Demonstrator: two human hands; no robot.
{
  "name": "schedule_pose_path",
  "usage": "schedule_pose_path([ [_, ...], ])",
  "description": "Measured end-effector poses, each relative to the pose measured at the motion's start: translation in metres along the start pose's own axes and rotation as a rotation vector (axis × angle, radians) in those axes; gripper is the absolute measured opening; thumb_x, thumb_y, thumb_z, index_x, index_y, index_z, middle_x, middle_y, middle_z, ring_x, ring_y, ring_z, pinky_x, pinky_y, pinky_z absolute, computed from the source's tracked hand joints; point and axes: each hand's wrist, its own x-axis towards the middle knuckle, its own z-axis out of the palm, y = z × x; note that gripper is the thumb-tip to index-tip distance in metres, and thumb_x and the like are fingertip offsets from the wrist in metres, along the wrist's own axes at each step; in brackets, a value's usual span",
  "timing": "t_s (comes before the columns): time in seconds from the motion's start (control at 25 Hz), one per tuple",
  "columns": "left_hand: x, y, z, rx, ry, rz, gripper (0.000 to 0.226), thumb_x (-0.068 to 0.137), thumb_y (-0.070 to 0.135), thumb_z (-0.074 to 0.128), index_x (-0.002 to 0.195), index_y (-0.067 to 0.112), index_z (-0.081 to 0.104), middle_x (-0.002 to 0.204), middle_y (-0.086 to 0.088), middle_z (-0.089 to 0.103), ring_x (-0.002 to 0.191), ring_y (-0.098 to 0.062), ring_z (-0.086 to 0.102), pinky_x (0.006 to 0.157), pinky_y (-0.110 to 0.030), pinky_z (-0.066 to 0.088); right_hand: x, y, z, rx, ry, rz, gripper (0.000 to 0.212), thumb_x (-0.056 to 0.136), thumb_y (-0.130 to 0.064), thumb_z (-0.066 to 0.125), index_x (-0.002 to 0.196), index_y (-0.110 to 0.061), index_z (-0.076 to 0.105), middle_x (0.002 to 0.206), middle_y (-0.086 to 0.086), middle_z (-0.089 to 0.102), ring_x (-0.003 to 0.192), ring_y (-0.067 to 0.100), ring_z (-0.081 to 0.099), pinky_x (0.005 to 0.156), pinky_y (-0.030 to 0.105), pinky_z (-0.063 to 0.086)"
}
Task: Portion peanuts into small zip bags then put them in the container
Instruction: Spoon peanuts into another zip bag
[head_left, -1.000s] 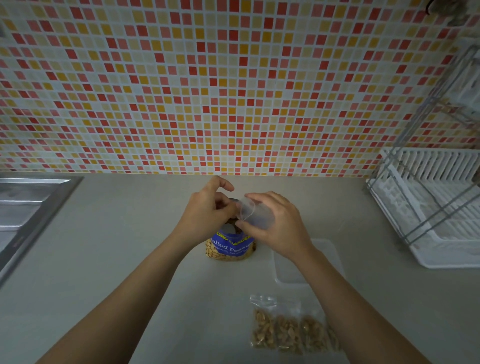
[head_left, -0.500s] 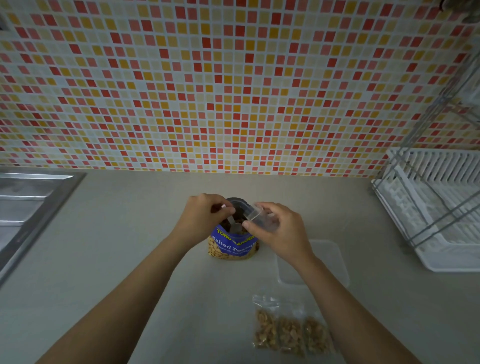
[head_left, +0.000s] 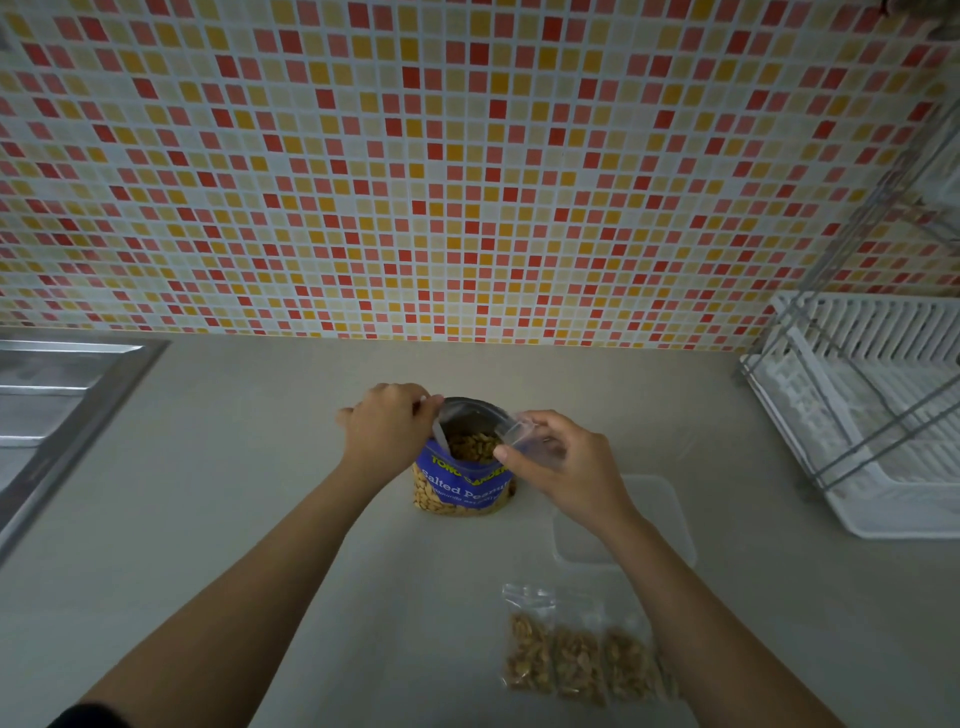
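Note:
A blue bag of salted peanuts (head_left: 462, 480) stands open in the middle of the counter. My left hand (head_left: 387, 423) grips a spoon (head_left: 440, 439) whose bowl dips into the peanuts at the bag's left side. My right hand (head_left: 558, 462) holds an empty small clear zip bag (head_left: 522, 434) tilted over the bag's right rim. Three filled zip bags (head_left: 576, 660) lie side by side near the front edge. A clear lidded container (head_left: 660, 512) sits flat to the right, partly hidden by my right forearm.
A steel sink (head_left: 57, 405) lies at the far left. A white dish rack (head_left: 872, 415) with a metal frame fills the right side. The tiled wall (head_left: 467, 166) backs the beige counter (head_left: 234, 467).
My left hand came down from above the bag and put the spoon into the peanuts. My right hand lowered the empty zip bag to the bag's right rim.

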Motion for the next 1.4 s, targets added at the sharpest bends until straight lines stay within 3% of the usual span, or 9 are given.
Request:
schedule_pose_path([
  [0.24,0.005,0.004,0.0,-0.316,-0.025,-0.147,0.033,0.092,0.033,0.049,0.069,0.015,0.064,0.065,-0.005,0.06,0.069,-0.024,0.057,0.07,-0.039,0.048,0.001,0.002,-0.001,0.101,-0.013,0.045,0.043,0.071,-0.045,0.074,0.107,-0.026,0.063,0.089,-0.013,0.07,0.091,0.004,0.063,0.078,0.021,0.051],
  [0.44,0.007,0.002,0.005,-0.438,0.001,-0.216,0.032,0.092,0.034,0.05,0.075,0.014,0.069,0.072,-0.007,0.067,0.073,-0.025,0.062,0.077,-0.044,0.054,-0.001,0.005,-0.002,0.183,-0.015,0.056,0.043,0.071,-0.038,0.076,0.11,-0.025,0.062,0.097,-0.011,0.068,0.087,0.007,0.064,0.068,0.013,0.05],
  [0.68,0.005,0.009,0.002,-0.729,0.021,-0.362,0.029,0.093,0.027,0.05,0.082,0.008,0.069,0.072,-0.002,0.061,0.068,-0.011,0.052,0.056,-0.019,0.04,0.0,0.007,-0.006,0.285,-0.034,0.099,0.045,0.066,-0.045,0.075,0.107,-0.03,0.062,0.101,-0.008,0.069,0.089,0.01,0.066,0.068,0.018,0.051],
  [0.76,0.005,0.009,0.0,-0.782,0.027,-0.405,0.028,0.094,0.027,0.048,0.084,0.009,0.067,0.076,-0.004,0.063,0.071,-0.011,0.051,0.058,-0.021,0.039,0.001,0.01,-0.011,0.326,0.003,0.121,0.049,0.064,-0.047,0.073,0.109,-0.031,0.061,0.103,-0.008,0.068,0.088,0.01,0.065,0.068,0.017,0.049],
  [0.88,0.007,0.003,-0.003,-0.851,0.024,-0.447,0.029,0.095,0.027,0.046,0.091,0.007,0.065,0.075,-0.001,0.063,0.073,-0.007,0.051,0.075,-0.03,0.036,0.003,0.013,-0.018,0.245,0.018,0.119,0.058,0.065,-0.044,0.078,0.117,-0.028,0.058,0.103,-0.006,0.065,0.088,0.008,0.062,0.072,0.019,0.048],
  [0.96,0.007,-0.004,-0.005,-0.873,0.026,-0.473,0.029,0.095,0.028,0.045,0.093,0.006,0.065,0.079,-0.004,0.065,0.085,-0.014,0.053,0.082,-0.032,0.033,0.004,0.012,-0.02,0.172,0.008,0.095,0.061,0.064,-0.042,0.08,0.119,-0.027,0.058,0.108,-0.005,0.064,0.089,0.005,0.061,0.073,0.019,0.048],
  [1.16,0.009,-0.02,-0.017,-0.944,0.042,-0.559,0.026,0.095,0.027,0.045,0.087,0.01,0.062,0.078,-0.002,0.064,0.099,-0.018,0.049,0.093,-0.039,0.028,0.003,0.001,-0.017,-0.036,0.007,-0.045,0.062,0.063,-0.038,0.082,0.119,-0.024,0.059,0.105,-0.012,0.062,0.089,-0.002,0.059,0.072,0.007,0.044],
  [1.28,0.011,-0.021,-0.033,-0.978,0.068,-0.582,0.027,0.095,0.028,0.046,0.076,0.015,0.06,0.078,-0.001,0.062,0.101,-0.018,0.049,0.103,-0.043,0.026,0.006,-0.01,-0.011,-0.153,0.018,-0.107,0.062,0.063,-0.041,0.081,0.117,-0.022,0.06,0.1,-0.013,0.06,0.089,0.006,0.058,0.078,0.019,0.045],
  [1.4,0.013,-0.012,-0.053,-0.983,0.095,-0.522,0.028,0.095,0.029,0.046,0.072,0.018,0.06,0.094,-0.003,0.063,0.105,-0.018,0.048,0.101,-0.041,0.027,0.011,-0.02,-0.002,-0.215,0.018,-0.132,0.064,0.062,-0.046,0.079,0.118,-0.021,0.059,0.099,-0.015,0.058,0.087,0.004,0.055,0.079,0.02,0.043],
])
